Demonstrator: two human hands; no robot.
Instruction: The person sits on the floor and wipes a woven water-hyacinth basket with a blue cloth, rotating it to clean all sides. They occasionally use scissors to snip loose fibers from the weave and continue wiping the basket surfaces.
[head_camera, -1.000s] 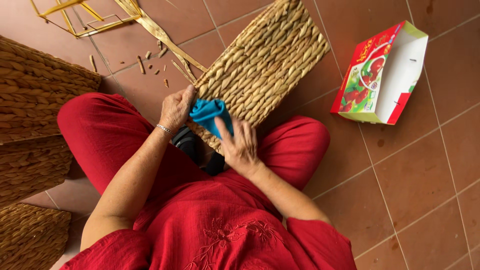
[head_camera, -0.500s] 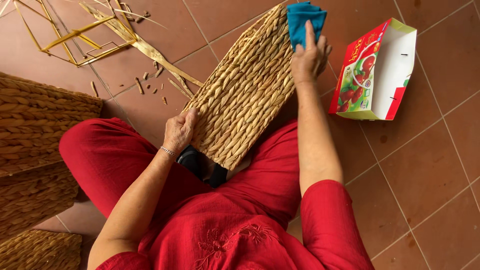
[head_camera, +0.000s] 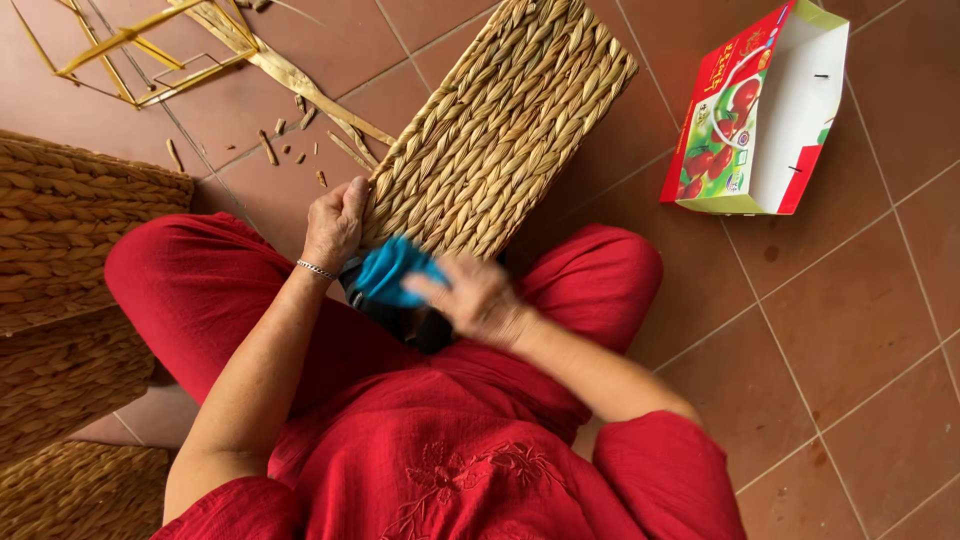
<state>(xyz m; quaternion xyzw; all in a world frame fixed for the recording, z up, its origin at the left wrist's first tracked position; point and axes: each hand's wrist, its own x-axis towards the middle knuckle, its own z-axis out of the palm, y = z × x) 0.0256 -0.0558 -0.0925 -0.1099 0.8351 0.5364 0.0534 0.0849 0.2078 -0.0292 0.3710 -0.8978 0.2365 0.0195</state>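
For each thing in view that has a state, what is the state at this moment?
Woven basket: lying tilted across the lap, steadied at its near edge.
Left hand: gripping the basket's near corner.
Right hand: motion-blurred, pressed on the blue cloth.
Blue cloth: bunched against the basket's near end.
Cardboard box: open, lying on the tiled floor.

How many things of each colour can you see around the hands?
Straw-coloured: 4, the woven basket on the lap, the woven pieces stacked at one side, the loose straw strips, the small straw bits on the floor
Blue: 1, the cloth
Red and white: 1, the cardboard box
Silver: 1, the bracelet
Total: 7
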